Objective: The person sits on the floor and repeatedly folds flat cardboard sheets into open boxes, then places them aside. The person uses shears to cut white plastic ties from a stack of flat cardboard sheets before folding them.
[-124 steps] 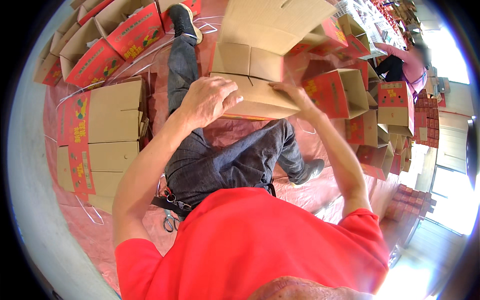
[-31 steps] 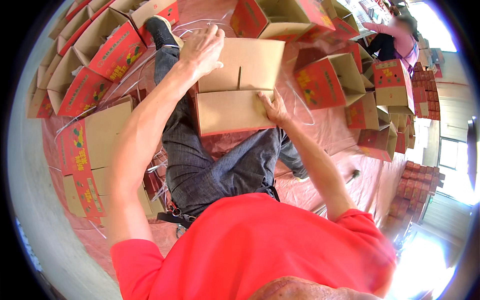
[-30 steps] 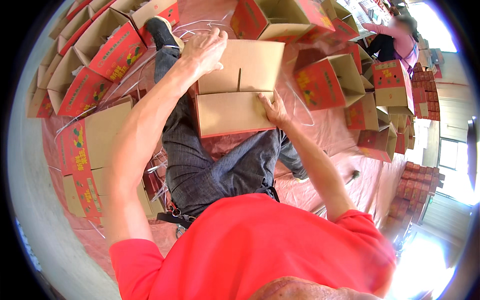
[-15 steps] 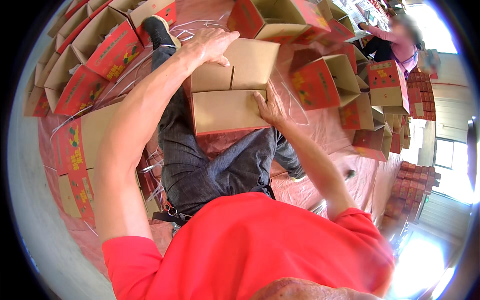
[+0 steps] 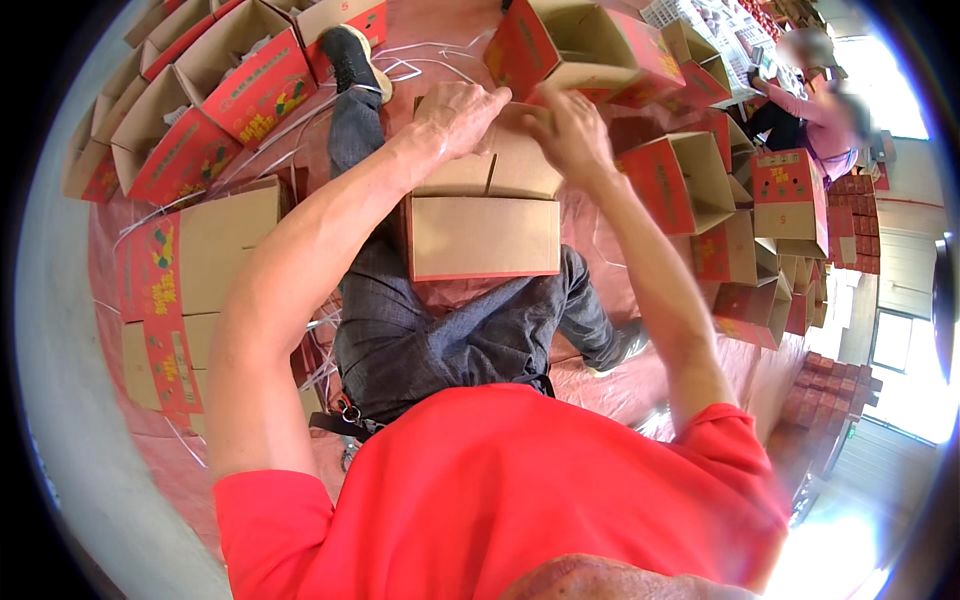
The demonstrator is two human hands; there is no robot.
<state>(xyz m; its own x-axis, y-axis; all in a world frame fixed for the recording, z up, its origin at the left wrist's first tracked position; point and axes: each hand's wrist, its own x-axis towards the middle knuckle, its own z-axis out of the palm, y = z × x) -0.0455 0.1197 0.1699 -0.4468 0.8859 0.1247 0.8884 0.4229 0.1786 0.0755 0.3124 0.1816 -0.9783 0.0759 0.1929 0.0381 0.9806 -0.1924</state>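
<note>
A cardboard box (image 5: 485, 238), brown on its upturned flaps with a red edge, sits between my legs. My left hand (image 5: 460, 118) is at the box's far left edge, its fingers bent over the cardboard and partly hidden. My right hand (image 5: 578, 135) is at the far right corner. Its thumb and fingers are bent but apart, slightly blurred, and whether they touch the flap is hard to see. A slit runs between two of the flaps, and the near flap lies flat.
Open red-and-brown boxes (image 5: 262, 85) stand in rows at the far left, and more open boxes (image 5: 685, 185) at the right. Closed boxes (image 5: 225, 245) lie beside my left arm. White straps (image 5: 430, 68) are strewn on the red floor sheet. A co-worker in pink (image 5: 825, 120) sits at the far right.
My right hand has left the near flap's right end and moved to the box's far edge. My left hand stays at the far side. The view has shifted slightly.
</note>
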